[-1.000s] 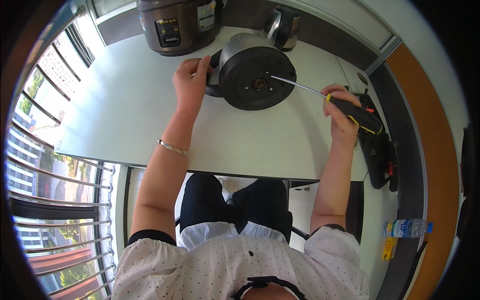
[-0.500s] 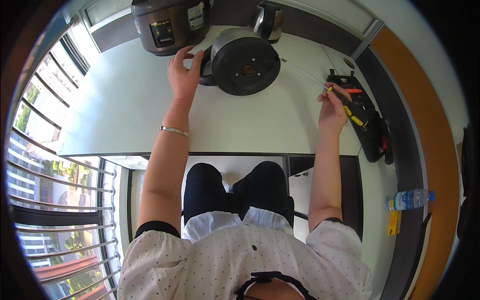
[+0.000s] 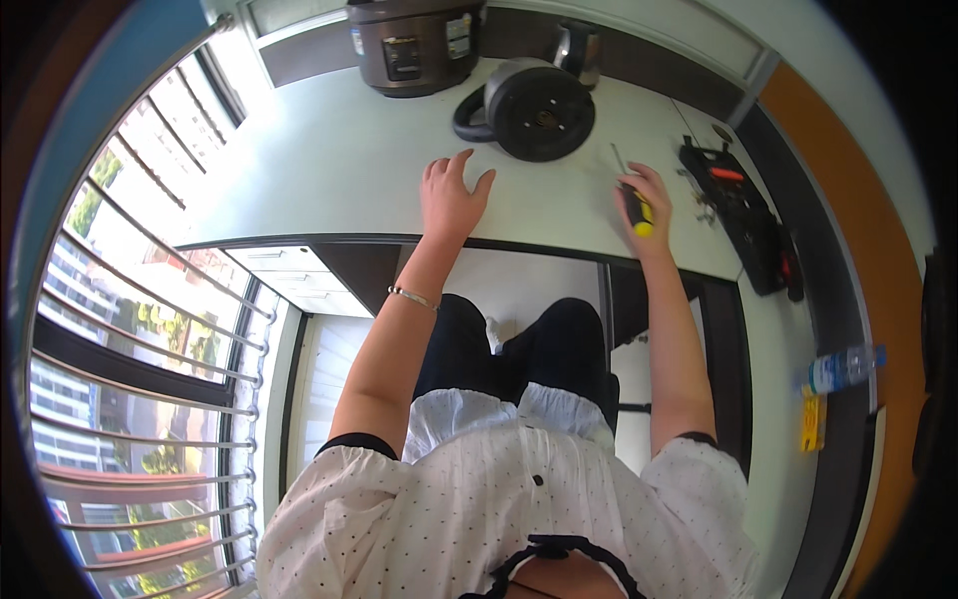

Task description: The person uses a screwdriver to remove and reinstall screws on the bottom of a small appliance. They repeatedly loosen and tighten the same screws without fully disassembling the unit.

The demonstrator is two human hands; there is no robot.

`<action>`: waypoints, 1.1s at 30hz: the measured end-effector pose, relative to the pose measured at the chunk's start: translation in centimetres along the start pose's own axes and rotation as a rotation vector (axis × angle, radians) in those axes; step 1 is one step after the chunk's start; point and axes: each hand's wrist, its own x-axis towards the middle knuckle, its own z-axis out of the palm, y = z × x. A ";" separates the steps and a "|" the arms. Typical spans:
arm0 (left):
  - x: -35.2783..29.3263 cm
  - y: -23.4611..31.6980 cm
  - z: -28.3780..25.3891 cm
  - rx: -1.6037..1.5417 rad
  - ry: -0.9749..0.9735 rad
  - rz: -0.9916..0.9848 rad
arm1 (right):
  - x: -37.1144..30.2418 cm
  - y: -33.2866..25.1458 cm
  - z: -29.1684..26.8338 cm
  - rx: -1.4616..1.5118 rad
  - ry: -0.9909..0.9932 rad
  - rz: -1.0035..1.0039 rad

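An electric kettle (image 3: 544, 115) lies on its side on the white desk (image 3: 329, 170), its round black base turned toward me and its handle (image 3: 472, 117) pointing left. My left hand (image 3: 454, 198) hovers short of the handle, fingers apart and nothing in them. To the right of the kettle, my right hand (image 3: 649, 205) grips a screwdriver (image 3: 638, 210) with a black and yellow handle. Its thin metal shaft points up and away from me, apart from the kettle; motion smears it a little. Screw-sized details show on the kettle's base, too small to make out.
A brown rice cooker (image 3: 414, 55) stands at the back left, and a shiny steel vessel (image 3: 577, 52) behind the kettle. On the right lies an open black tool case (image 3: 743, 215) with small parts beside it. Farther right are a water bottle (image 3: 843, 369) and a yellow packet (image 3: 812, 424).
My left hand has come away from the kettle's handle, back toward me. The screwdriver has turned more upright, its tip farther from the kettle's base. The whole view has shifted.
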 end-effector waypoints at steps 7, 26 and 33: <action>-3.9 1.3 -0.4 -0.102 0.127 0.047 | -1.7 0.4 -0.7 -0.015 -0.093 0.013; -0.4 4.4 0.4 -0.224 -0.090 -0.028 | -3.6 1.0 -1.2 0.284 0.000 0.342; 3.3 3.1 6.4 -0.393 -0.244 -0.231 | -2.7 -0.6 -1.6 0.264 -0.028 0.551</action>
